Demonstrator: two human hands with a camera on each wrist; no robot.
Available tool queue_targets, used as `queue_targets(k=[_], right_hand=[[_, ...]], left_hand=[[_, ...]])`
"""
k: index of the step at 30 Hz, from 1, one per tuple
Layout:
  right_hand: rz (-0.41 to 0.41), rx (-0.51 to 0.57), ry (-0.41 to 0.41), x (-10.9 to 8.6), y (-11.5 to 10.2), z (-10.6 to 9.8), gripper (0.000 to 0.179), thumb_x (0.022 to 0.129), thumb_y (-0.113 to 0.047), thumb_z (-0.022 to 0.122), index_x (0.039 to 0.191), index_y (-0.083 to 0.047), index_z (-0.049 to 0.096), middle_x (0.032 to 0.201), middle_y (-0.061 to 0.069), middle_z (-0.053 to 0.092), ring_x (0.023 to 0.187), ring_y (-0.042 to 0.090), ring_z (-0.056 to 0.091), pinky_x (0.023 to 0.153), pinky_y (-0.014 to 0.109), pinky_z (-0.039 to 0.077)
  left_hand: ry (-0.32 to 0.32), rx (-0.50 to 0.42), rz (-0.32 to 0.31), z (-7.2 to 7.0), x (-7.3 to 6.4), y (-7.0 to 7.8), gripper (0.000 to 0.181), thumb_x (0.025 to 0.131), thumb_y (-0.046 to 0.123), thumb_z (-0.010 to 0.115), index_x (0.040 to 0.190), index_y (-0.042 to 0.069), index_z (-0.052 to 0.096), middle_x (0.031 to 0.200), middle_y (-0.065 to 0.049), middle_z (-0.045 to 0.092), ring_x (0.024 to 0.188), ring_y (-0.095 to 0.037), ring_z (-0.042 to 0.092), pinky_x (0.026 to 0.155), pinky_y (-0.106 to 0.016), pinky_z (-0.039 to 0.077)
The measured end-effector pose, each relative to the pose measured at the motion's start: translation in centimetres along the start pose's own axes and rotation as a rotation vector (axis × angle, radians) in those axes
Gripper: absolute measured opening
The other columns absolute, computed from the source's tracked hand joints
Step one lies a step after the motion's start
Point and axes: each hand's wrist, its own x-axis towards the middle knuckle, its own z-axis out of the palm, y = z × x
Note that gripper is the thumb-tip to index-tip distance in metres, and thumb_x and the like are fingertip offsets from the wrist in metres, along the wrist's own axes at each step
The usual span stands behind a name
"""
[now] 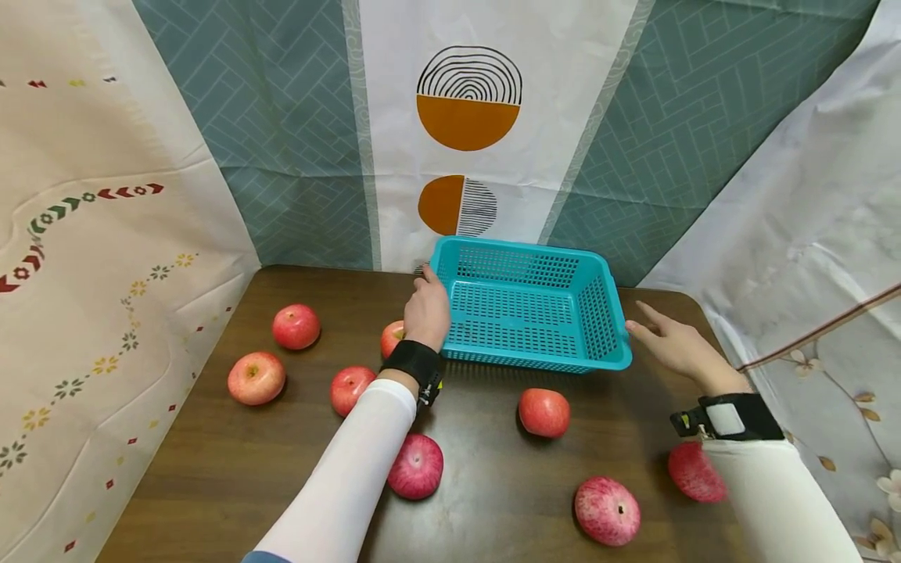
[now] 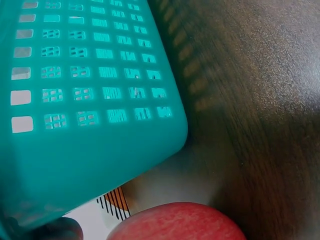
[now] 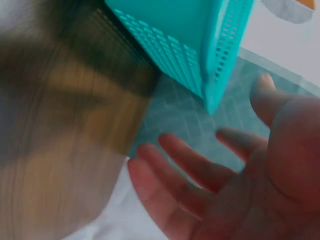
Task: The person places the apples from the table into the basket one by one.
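A turquoise plastic basket (image 1: 514,361) with perforated walls and floor stands at the back of the table, with nothing inside. My left hand (image 1: 427,311) grips its left rim; in the left wrist view a dark fingertip (image 2: 65,229) shows under the rim, the other fingers hidden. My right hand (image 1: 669,340) is just off the basket's right end, touching nothing, its fingers loosely spread in the right wrist view. A red apple (image 1: 392,338) sits right by my left wrist, partly hidden by it. Another apple (image 1: 352,389) lies beside the left forearm.
Two apples, one red (image 1: 296,326) and one paler (image 1: 256,378), lie at left. Nearer me are a dark pink apple (image 1: 416,467), a red one (image 1: 544,412), a streaked one (image 1: 608,511) and one (image 1: 697,471) partly under my right sleeve. Cloth (image 1: 303,156) hangs behind the wooden table (image 1: 204,469).
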Motion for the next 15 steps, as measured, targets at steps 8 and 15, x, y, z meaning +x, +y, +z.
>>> queue_targets(k=[8,15], right_hand=[[-0.050,0.039,-0.025,-8.0,1.7,1.2,0.087,0.096,-0.052,0.058,0.160,-0.011,0.014,0.147,0.038,0.032,0.127,0.058,0.033,0.091,0.077,0.035],[-0.001,0.021,-0.031,-13.8,4.2,4.8,0.100,0.084,-0.047,0.075,0.157,-0.004,0.021,0.137,0.042,0.032,0.114,0.063,0.041,0.076,0.072,0.046]], left_hand=[[0.018,0.061,0.007,-0.3,-0.2,-0.1,0.061,0.102,0.009,0.048,0.152,-0.011,0.019,0.120,-0.026,0.054,0.051,-0.018,0.059,0.049,-0.031,0.056],[0.006,0.053,0.014,-0.2,-0.3,0.3,0.062,0.101,0.009,0.047,0.153,-0.010,0.017,0.121,-0.026,0.054,0.049,-0.017,0.057,0.048,-0.030,0.055]])
